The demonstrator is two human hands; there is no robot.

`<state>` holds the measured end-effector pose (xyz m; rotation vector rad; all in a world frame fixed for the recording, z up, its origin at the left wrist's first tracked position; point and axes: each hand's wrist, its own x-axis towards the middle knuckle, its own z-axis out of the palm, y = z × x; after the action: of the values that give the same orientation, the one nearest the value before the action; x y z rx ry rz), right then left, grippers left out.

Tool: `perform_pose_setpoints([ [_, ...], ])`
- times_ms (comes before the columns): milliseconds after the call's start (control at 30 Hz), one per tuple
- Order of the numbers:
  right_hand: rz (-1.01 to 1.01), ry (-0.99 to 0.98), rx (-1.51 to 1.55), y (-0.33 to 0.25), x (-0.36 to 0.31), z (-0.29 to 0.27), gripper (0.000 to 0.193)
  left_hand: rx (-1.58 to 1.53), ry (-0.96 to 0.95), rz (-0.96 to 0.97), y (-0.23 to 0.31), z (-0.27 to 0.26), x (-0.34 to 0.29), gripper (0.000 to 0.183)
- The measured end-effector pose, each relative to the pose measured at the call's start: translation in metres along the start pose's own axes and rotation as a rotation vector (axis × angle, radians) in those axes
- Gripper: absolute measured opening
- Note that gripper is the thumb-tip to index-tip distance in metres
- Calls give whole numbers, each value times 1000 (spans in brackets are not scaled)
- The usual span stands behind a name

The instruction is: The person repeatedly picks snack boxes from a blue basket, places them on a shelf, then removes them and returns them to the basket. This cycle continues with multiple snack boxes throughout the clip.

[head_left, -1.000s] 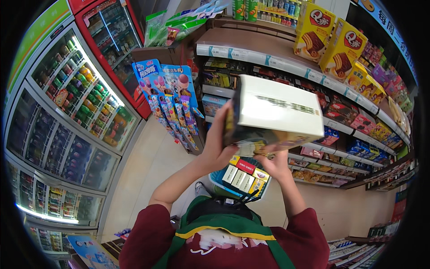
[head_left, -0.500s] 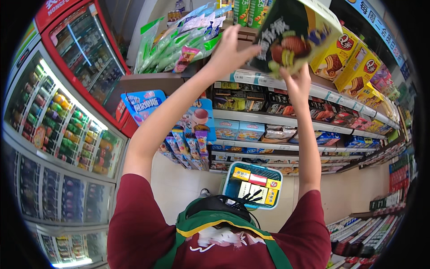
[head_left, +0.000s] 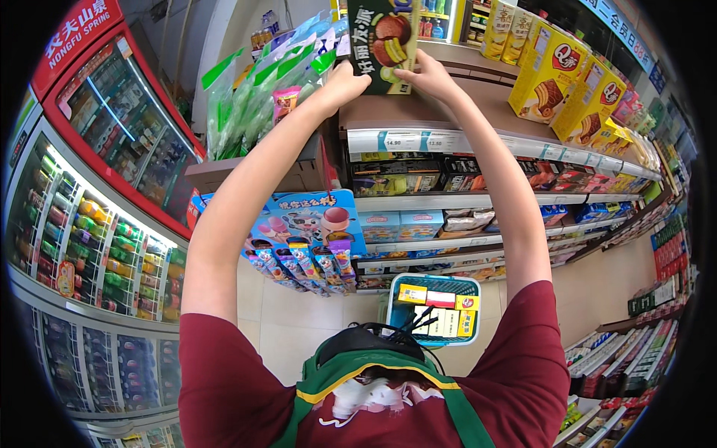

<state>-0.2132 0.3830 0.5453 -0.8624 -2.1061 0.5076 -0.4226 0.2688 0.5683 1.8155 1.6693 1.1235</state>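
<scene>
On top shelf (head_left: 448, 112): left hand (head_left: 345, 81), right hand (head_left: 427, 75) grip dark green box (head_left: 385, 33); yellow boxes (head_left: 556, 71) beside.

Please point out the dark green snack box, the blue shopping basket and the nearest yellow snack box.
dark green snack box (head_left: 385, 33), head view, on its printed front face.
blue shopping basket (head_left: 437, 280), head view, on its far rim.
yellow snack box (head_left: 549, 71), head view, on its front face.

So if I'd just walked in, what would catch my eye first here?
Probably the two bare arms stretched upward: the left hand and right hand grip a dark green snack box at the brown top shelf. Next, bright yellow boxes stand along that shelf to the right. On the far left glows a red-framed drinks fridge, and a blue basket of goods sits on the floor below.
</scene>
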Motion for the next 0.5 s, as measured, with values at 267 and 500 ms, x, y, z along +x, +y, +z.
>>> perform_pose_setpoints([
  [267,42,98,-210,-3,14,22,63,41,265,-106,-42,37,64,69],
  [500,98,159,-434,-9,6,25,59,-182,14,14,-7,29,34,129],
])
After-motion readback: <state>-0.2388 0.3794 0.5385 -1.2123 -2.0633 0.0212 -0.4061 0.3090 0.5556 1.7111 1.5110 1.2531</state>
